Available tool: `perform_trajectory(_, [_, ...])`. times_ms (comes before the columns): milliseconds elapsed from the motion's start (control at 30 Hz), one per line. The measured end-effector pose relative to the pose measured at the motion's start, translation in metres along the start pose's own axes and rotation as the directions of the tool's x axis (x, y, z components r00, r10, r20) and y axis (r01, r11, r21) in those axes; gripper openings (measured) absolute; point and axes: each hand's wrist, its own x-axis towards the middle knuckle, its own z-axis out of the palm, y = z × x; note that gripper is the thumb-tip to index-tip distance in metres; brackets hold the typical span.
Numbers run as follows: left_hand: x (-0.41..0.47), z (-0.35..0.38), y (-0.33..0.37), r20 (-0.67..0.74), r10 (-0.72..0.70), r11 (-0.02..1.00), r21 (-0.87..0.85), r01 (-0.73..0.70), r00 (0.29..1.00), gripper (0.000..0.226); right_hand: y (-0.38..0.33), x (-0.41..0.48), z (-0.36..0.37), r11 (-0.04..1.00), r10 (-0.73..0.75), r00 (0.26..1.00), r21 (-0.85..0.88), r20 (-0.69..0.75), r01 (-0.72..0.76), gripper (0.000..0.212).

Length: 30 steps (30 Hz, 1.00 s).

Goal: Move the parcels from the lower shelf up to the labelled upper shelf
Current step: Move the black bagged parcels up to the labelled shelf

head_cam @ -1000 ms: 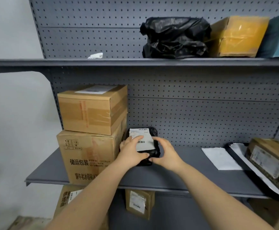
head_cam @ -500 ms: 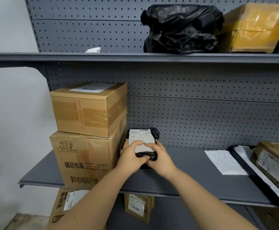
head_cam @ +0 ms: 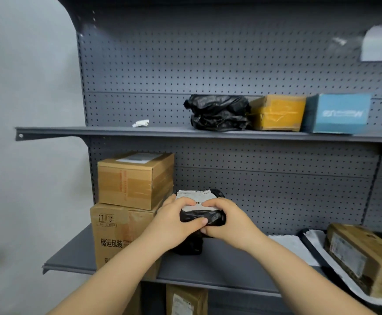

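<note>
The fingers (head_cam: 185, 201) of the left hand (head_cam: 174, 226) curl over the top of the small black plastic-wrapped parcel with a white shipping label (head_cam: 204, 218), with the thumb pressed on its front. The right hand (head_cam: 227, 223) grips the other side likewise, so both hands pinch it between them, equally near. The parcel sits low over the grey metal lower shelf (head_cam: 226, 264), its long axis roughly left to right. Whether its underside touches the shelf cannot be told. The grey metal upper shelf (head_cam: 162, 132) lies straight above, so the move looks like a lift out past that shelf's front lip, then in. Just beside the left hand stand two stacked brown cardboard boxes (head_cam: 135, 181). On the upper shelf, a crumpled black bag parcel (head_cam: 219, 112), a yellow-taped carton (head_cam: 278, 112) and a blue box (head_cam: 337, 113) fill the right. The stretch left of them, by a white paper scrap (head_cam: 141, 123), looks the likely landing spot.
</note>
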Motion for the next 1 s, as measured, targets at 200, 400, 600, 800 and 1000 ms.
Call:
perform_trajectory(200, [-0.024, -0.042, 0.048, -0.063, 0.044, 0.999, 0.031, -0.042, 0.997, 0.049, -0.057, -0.024, -0.039, 0.994, -0.101, 0.995, -0.039, -0.027, 0.1, 0.049])
perform_trajectory(400, [-0.05, -0.086, 0.1, -0.125, 0.11, 0.992, 0.07, -0.102, 0.986, 0.039, -0.099, -0.045, -0.073, 0.983, -0.182, 0.982, -0.028, -0.054, 0.18, 0.045])
perform_trajectory(600, [-0.056, -0.136, 0.163, -0.221, 0.171, 0.983, 0.102, -0.152, 0.96, 0.045, -0.161, -0.059, -0.128, 0.953, -0.298, 0.945, -0.1, -0.135, 0.286, 0.045])
perform_trajectory(800, [-0.039, -0.182, 0.225, -0.25, 0.262, 0.965, 0.07, -0.253, 0.932, 0.039, -0.211, -0.049, -0.18, 0.939, -0.342, 0.909, -0.121, -0.239, 0.321, 0.046])
perform_trajectory(1000, [0.025, -0.195, 0.255, -0.311, 0.299, 0.954, 0.08, -0.289, 0.902, 0.043, -0.226, -0.003, -0.212, 0.943, -0.33, 0.882, -0.154, -0.336, 0.295, 0.055])
